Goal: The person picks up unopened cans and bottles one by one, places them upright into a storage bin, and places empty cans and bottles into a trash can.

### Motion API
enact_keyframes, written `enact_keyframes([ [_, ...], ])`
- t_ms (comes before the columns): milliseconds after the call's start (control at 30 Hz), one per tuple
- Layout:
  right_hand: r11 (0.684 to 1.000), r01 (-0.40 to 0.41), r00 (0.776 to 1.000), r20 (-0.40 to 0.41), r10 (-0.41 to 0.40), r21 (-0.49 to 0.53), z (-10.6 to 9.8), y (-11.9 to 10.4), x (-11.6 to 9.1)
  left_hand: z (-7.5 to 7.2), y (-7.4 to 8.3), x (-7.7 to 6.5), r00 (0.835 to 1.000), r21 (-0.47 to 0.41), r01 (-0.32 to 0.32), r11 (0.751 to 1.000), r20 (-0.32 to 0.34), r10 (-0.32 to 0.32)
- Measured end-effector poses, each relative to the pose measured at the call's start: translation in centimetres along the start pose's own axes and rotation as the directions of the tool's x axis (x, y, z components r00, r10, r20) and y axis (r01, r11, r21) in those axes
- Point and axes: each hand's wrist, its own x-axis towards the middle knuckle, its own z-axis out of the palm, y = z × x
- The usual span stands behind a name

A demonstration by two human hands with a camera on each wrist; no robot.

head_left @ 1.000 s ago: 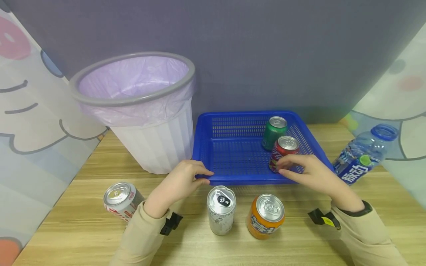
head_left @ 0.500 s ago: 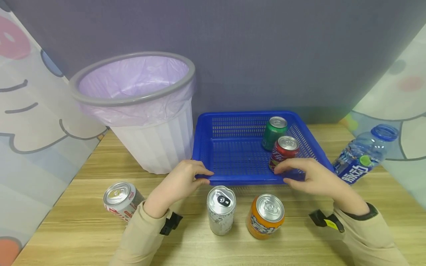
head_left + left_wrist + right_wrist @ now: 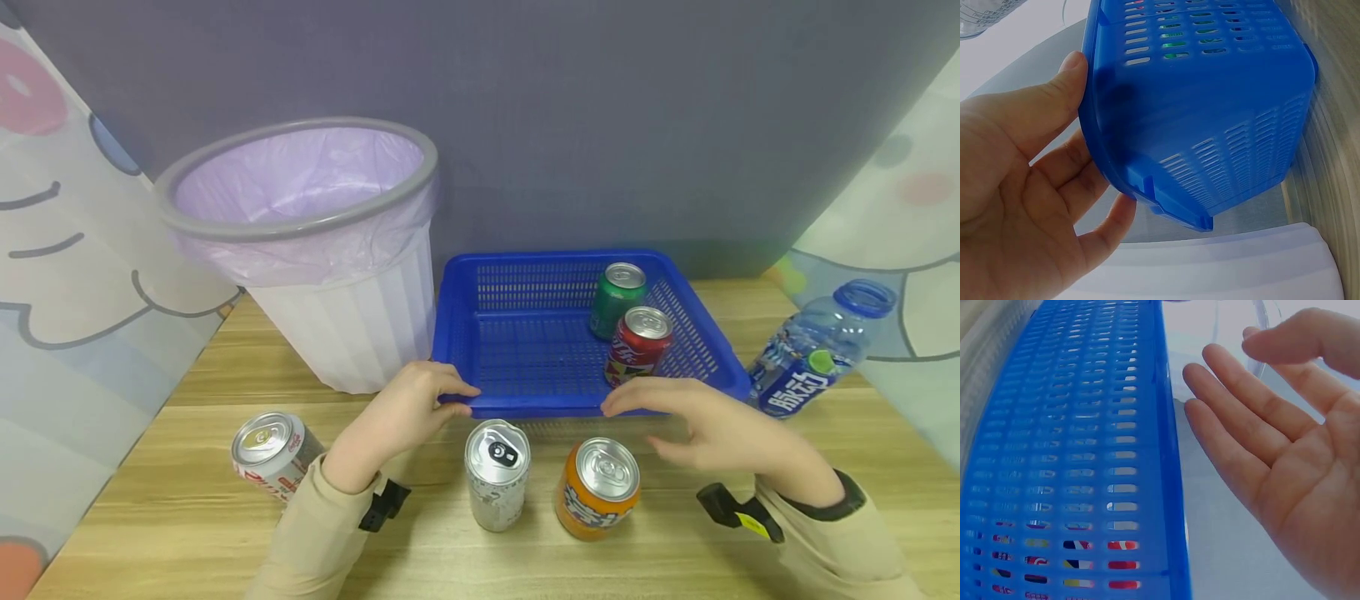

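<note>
My left hand (image 3: 416, 407) pinches the near left corner of a blue plastic basket (image 3: 555, 412). In the left wrist view the thumb and fingers (image 3: 1063, 159) lie on either side of the rim. Just outside the near right rim, my right hand (image 3: 701, 423) is relaxed with spread fingers and holds nothing; the right wrist view shows its palm (image 3: 1297, 487) beside the basket wall. Inside the basket's right part stand a red soda can (image 3: 637, 348) and, behind it, a green soda can (image 3: 617, 302), both upright.
In front of the basket stand a silver-white can (image 3: 498, 479) and an orange can (image 3: 597, 492). A silver cola can (image 3: 273, 450) is beside my left forearm. A white bin (image 3: 360, 325) with a purple liner stands back left, a capless blue bottle (image 3: 813, 358) at the right.
My right hand has let go of the red can and drawn back over the near rim towards me, its fingers opening. The left hand and the cans stay put.
</note>
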Motion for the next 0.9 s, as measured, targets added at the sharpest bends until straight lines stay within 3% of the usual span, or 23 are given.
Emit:
enact_keyframes([
  [233, 0.999, -0.011, 0.998, 0.062, 0.008, 0.042, 0.2, -0.6, -0.3, 0.0, 0.0, -0.1, 1.000, 0.000, 0.003, 1.000, -0.011, -0.003],
  [467, 1.000, -0.022, 0.989, 0.149, 0.020, 0.015, 0.2, -1.1, -0.4, 0.0, 0.0, -0.1, 1.000, -0.001, 0.000, 1.000, -0.007, 0.000],
  [900, 0.995, -0.004, 0.986, 0.165, -0.012, 0.096, 1.3, -1.2, 0.1, 0.0, 0.1, 0.0, 1.000, 0.003, 0.002, 1.000, -0.006, -0.002],
])
